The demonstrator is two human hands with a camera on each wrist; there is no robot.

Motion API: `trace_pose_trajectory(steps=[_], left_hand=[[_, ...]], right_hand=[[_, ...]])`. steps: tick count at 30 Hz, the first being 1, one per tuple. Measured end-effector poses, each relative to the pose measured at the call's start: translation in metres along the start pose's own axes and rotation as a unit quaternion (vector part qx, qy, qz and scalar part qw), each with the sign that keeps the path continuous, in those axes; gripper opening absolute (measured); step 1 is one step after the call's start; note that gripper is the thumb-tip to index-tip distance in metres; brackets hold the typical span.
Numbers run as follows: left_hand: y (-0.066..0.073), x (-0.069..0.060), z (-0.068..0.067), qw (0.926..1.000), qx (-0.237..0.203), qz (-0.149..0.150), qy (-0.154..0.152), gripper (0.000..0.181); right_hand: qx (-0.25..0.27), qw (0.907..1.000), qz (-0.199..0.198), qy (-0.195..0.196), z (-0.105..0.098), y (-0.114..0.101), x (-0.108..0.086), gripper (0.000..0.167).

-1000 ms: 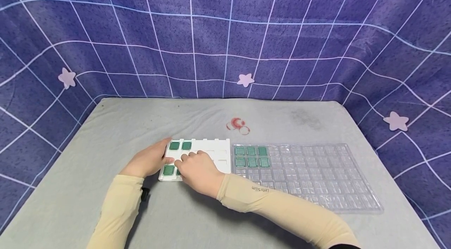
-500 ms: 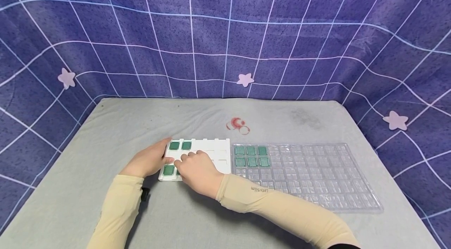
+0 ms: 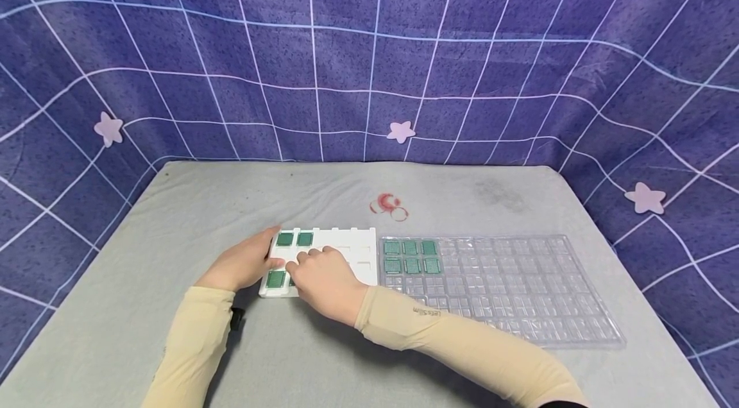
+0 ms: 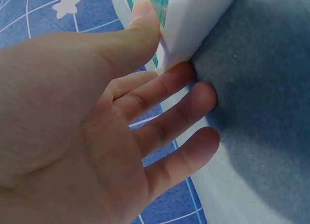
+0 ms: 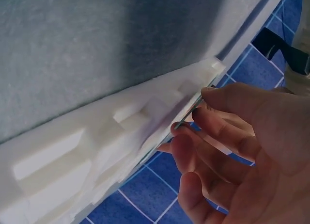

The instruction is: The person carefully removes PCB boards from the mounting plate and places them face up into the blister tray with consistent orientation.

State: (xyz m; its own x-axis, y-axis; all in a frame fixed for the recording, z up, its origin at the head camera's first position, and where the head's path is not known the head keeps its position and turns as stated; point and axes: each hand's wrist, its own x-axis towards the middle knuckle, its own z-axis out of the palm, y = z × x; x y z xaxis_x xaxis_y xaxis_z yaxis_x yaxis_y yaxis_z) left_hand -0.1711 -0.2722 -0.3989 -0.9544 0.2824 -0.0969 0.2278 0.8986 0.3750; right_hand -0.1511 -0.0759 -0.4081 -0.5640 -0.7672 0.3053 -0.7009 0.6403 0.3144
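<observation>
My left hand [image 3: 239,265] holds the left end of a white slotted tray [image 3: 346,238], thumb on top and index finger against its side. The other fingers extend loosely beside it in the left wrist view. Over the tray's front left part, my right hand [image 3: 330,283] pinches a thin green chip [image 5: 188,116], seen edge-on in the right wrist view against the tray. In the head view this hand mostly hides it. A square green chip [image 3: 275,279] lies in the near left slot. Two more green chips [image 3: 285,239] sit in the back row.
A clear plastic tray [image 3: 508,280] with many pockets lies right of the white tray, with several green chips [image 3: 411,247] in its far left pockets. My right forearm crosses its near left corner. Grey cloth [image 3: 288,357] covers the table, and a patterned blue curtain [image 3: 346,61] surrounds it.
Both hands and the trays keep their places. Only the head view has shifted very slightly.
</observation>
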Motion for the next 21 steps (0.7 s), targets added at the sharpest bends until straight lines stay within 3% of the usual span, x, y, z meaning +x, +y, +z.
trace_pose_trajectory(steps=[11, 21], left_hand=[[0.000, 0.000, 0.001, 1.0000, 0.001, -0.004, -0.001, 0.068], [0.001, 0.001, 0.001, 0.9997, 0.001, -0.017, -0.015, 0.071]], right_hand=[[0.026, 0.9996, 0.007, -0.010, -0.017, 0.013, -0.017, 0.009], [0.119, 0.9916, 0.035, -0.035, -0.024, 0.040, -0.047, 0.014]])
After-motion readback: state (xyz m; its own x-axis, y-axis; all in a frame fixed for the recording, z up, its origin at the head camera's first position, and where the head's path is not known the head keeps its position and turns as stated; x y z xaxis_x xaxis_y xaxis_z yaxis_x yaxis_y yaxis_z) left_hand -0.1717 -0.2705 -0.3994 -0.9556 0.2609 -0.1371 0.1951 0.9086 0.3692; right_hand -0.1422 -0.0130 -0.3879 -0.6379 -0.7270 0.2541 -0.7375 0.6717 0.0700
